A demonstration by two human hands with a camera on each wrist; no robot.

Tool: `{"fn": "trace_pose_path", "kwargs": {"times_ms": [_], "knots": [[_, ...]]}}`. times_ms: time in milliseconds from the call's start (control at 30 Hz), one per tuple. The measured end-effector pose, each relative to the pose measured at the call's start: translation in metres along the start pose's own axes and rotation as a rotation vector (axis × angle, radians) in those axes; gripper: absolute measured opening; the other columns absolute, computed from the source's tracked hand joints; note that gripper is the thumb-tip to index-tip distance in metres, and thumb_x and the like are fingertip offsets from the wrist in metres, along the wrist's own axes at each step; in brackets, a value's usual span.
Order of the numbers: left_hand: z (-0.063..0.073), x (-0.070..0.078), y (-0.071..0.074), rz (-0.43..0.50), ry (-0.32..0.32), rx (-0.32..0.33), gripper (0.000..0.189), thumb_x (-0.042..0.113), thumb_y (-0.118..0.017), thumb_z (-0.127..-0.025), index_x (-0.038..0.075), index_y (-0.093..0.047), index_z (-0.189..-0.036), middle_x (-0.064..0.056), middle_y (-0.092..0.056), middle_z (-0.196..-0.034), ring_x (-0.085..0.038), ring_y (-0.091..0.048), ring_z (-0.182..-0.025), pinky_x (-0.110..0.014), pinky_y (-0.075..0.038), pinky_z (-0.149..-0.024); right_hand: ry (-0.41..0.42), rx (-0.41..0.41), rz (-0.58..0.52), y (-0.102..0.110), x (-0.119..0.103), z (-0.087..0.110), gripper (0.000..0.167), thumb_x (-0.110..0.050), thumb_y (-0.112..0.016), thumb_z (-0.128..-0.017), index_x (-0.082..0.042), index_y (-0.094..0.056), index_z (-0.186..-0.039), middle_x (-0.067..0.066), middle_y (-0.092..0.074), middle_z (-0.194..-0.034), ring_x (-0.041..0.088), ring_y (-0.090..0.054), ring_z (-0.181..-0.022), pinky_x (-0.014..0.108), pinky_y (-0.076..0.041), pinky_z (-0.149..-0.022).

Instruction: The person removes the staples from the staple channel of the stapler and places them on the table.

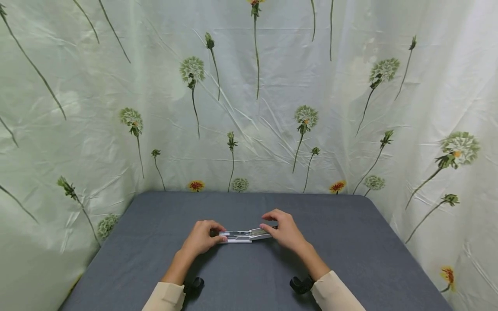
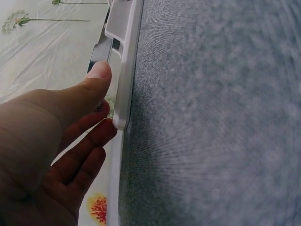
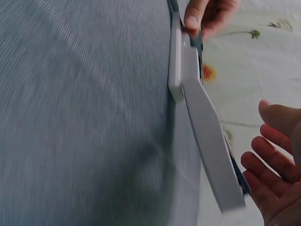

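A white stapler (image 1: 235, 237) lies on the dark cloth, folded wide open at its hinge, with a metal magazine showing along its left half. My left hand (image 1: 201, 238) pinches its left end; in the left wrist view the thumb (image 2: 99, 71) presses the metal strip (image 2: 100, 51) above the white base (image 2: 124, 89), fingers behind. The right half, a white cover (image 3: 211, 146), tilts up off the cloth. Beside that end is my right hand (image 1: 288, 232), fingers loosely bent and thumb apart; a lower finger sits right at the dark tip (image 3: 245, 188).
A dark grey cloth (image 1: 330, 246) covers the table. Behind and at both sides hangs a pale curtain (image 1: 167, 86) printed with dandelions. Each wrist wears a black strap mount (image 1: 301, 285) near a cream sleeve (image 1: 334, 291).
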State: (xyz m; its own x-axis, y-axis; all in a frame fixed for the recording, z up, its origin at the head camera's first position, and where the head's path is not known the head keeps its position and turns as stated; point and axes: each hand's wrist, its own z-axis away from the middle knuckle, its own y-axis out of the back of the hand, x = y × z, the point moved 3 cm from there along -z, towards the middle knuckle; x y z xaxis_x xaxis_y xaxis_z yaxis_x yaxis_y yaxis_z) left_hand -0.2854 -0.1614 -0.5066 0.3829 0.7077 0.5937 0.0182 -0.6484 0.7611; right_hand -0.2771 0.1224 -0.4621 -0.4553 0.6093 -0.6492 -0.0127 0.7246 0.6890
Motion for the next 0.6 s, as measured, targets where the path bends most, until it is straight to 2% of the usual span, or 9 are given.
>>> {"fn": "trace_pose_path", "kwargs": {"times_ms": [167, 367, 600], "knots": [[0.001, -0.001, 0.0, 0.011, 0.02, 0.004, 0.016, 0.027, -0.088, -0.081, 0.023, -0.082, -0.094, 0.011, -0.072, -0.086, -0.003, -0.061, -0.076, -0.029, -0.052, -0.072, 0.03, -0.045, -0.037, -0.02, -0.008, -0.008, 0.027, -0.02, -0.076, -0.095, -0.004, -0.073, -0.117, 0.01, -0.072, -0.113, 0.031, -0.069, -0.11, 0.051, -0.057, -0.09], [0.0, -0.003, 0.0, 0.026, 0.037, 0.0, 0.017, 0.027, -0.089, -0.08, 0.022, -0.082, -0.095, 0.009, -0.073, -0.086, -0.004, -0.062, -0.077, -0.029, -0.052, -0.072, 0.046, -0.093, -0.023, -0.038, -0.011, -0.015, 0.027, -0.021, -0.076, -0.095, -0.004, -0.074, -0.116, 0.007, -0.072, -0.113, 0.028, -0.069, -0.108, 0.048, -0.057, -0.091], [-0.001, -0.006, -0.001, 0.041, 0.047, -0.004, 0.016, 0.032, -0.089, -0.079, 0.027, -0.082, -0.092, 0.011, -0.073, -0.084, -0.004, -0.061, -0.076, -0.028, -0.051, -0.071, 0.106, -0.122, 0.0, -0.055, -0.016, -0.021, 0.022, -0.02, -0.078, -0.093, -0.006, -0.078, -0.11, 0.005, -0.074, -0.108, 0.025, -0.07, -0.103, 0.043, -0.058, -0.089]]}}
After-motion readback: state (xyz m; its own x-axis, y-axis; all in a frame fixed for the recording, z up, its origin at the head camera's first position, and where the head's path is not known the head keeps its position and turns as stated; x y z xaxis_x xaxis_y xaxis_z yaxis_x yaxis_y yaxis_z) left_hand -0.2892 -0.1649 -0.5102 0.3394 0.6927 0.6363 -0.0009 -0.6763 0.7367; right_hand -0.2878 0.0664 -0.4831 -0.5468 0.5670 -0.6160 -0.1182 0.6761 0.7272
